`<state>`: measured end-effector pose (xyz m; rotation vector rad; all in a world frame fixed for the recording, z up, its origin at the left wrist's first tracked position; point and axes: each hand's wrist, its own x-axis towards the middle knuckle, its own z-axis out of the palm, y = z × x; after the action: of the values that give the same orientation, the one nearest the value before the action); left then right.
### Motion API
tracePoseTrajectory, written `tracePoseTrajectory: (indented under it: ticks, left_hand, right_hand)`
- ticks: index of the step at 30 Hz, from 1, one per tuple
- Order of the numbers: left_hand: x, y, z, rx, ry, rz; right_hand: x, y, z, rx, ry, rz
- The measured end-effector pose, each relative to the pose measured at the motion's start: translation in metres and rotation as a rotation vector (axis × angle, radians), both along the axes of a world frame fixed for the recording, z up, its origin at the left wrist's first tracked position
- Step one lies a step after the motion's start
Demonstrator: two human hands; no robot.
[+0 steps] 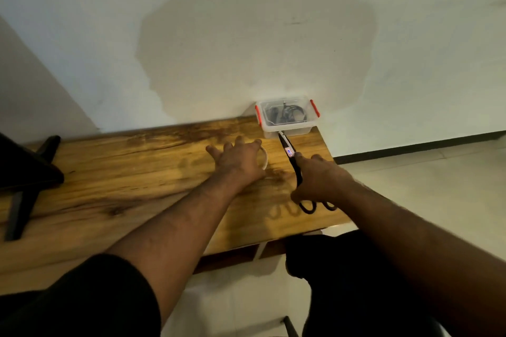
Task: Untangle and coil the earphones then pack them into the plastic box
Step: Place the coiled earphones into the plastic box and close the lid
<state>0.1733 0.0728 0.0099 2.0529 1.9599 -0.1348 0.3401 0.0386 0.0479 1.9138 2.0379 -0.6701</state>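
I see a wooden table against a pale, stained wall; light floor beside its right edge.

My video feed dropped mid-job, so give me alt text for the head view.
The right hand grips black scissors on a wooden table, blades pointing at a clear plastic box of dark cords by the wall. The left hand rests flat over a white ring-shaped item.

Right hand holds scissors pointing at the plastic box; left hand covers a tape roll.
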Motion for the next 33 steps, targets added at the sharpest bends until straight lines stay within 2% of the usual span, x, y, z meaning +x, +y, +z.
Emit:
tracePoseTrajectory:
  ticks: [3, 12, 21, 26, 33]
  left_hand:
    - [0.036, -0.004, 0.007, -0.021, -0.016, -0.040]
    - [0.074, 0.010, -0.009, -0.105, 0.034, -0.015]
    - [0.080, 0.033, -0.030, -0.105, -0.006, -0.019]
    - [0.081, 0.035, -0.034, -0.108, -0.088, -0.006]
    - [0.074, 0.019, -0.014, -0.091, -0.063, -0.002]
  right_hand:
    - [0.029, -0.008, -0.002, -0.060, -0.009, -0.039]
    - [0.040, 0.017, -0.047, -0.129, 0.199, -0.163]
    - [0.041, 0.041, -0.067, -0.053, 0.032, -0.154]
    - [0.049, 0.042, -0.069, -0.033, 0.027, -0.140]
    - [0.049, 0.027, -0.048, 0.005, 0.012, -0.179]
